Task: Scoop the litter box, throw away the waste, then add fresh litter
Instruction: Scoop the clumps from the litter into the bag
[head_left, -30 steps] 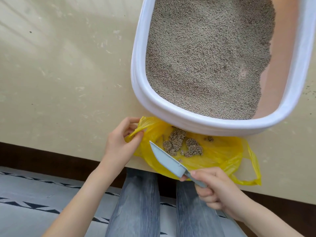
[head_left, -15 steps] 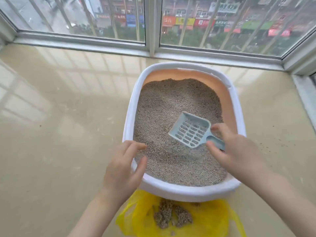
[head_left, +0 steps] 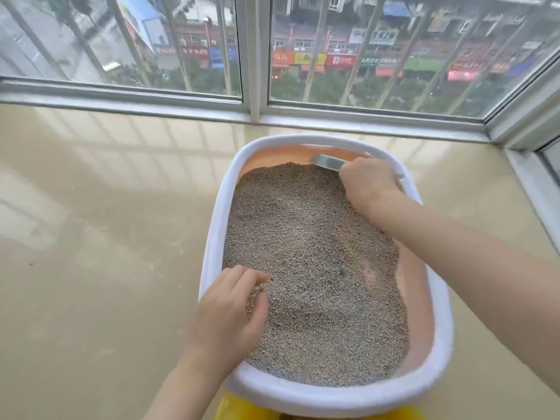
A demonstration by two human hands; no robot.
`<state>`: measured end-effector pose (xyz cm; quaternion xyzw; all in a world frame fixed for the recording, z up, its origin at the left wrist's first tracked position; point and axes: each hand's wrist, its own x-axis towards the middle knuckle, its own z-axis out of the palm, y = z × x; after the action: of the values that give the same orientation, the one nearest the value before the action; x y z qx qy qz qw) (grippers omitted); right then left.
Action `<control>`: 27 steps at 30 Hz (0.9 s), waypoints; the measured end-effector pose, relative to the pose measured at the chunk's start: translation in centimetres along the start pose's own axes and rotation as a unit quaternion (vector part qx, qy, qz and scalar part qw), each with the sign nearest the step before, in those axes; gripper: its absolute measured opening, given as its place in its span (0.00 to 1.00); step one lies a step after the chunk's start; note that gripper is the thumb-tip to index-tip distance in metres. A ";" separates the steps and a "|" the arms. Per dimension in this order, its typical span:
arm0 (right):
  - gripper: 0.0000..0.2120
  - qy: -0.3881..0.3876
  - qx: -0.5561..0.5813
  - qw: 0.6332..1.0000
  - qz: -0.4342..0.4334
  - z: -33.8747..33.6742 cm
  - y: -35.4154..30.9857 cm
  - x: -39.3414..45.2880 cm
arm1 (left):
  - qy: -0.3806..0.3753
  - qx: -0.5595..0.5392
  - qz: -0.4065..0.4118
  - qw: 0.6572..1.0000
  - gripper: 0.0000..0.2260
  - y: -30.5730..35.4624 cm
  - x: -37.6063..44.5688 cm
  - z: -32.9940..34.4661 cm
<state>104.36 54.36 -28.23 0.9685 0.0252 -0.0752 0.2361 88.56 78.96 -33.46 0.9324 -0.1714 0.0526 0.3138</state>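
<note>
Our right hand (head_left: 368, 183) is curled round the handle of the grey-blue scoop (head_left: 327, 162), gripping it at the far end of the litter box (head_left: 216, 237). Only the scoop's edge shows beyond our knuckles, lying against the peach inner wall where the litter (head_left: 309, 268) meets it; whether anything lies in the scoop we cannot tell. Our left hand (head_left: 230, 313) holds nothing: it rests over the near left rim of the box, fingers loosely bent and reaching in, the fingertips touching the grains.

From the head camera, looking down, we see the box as a long oval tub with a thick white rim and a peach inside. It stands on a glossy beige floor (head_left: 106, 237), its far end near a window frame (head_left: 254, 113). Grey-brown litter fills most of the tub, and a bare strip of the peach bottom shows along the right side. Our right forearm crosses the right rim on its way to the far corner.

At the bottom edge, just below the near rim of the box, a bit of yellow plastic bag (head_left: 239, 409) peeks out; its contents are out of view. Through the window, beyond vertical bars, a street with coloured shop signs lies below.
</note>
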 end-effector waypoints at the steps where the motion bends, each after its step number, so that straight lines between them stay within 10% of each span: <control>1: 0.06 0.001 -0.024 0.999 -0.027 -0.2 -0.2 0.5 | -0.002 0.000 -0.002 1.000 0.09 0.0 0.0 0.0; 12: 0.11 -0.057 -0.004 0.976 -0.210 1.7 1.4 -6.7 | -0.015 0.032 -0.005 0.999 0.09 0.1 0.2 0.1; 27: 0.13 -0.062 -0.001 0.998 -0.033 4.9 1.3 -7.1 | -0.027 0.059 -0.010 0.998 0.09 0.0 0.2 0.2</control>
<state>96.83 50.82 -30.84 0.9604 0.0423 -0.1430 0.2353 88.75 78.75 -33.52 0.9520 -0.1671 0.0345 0.2539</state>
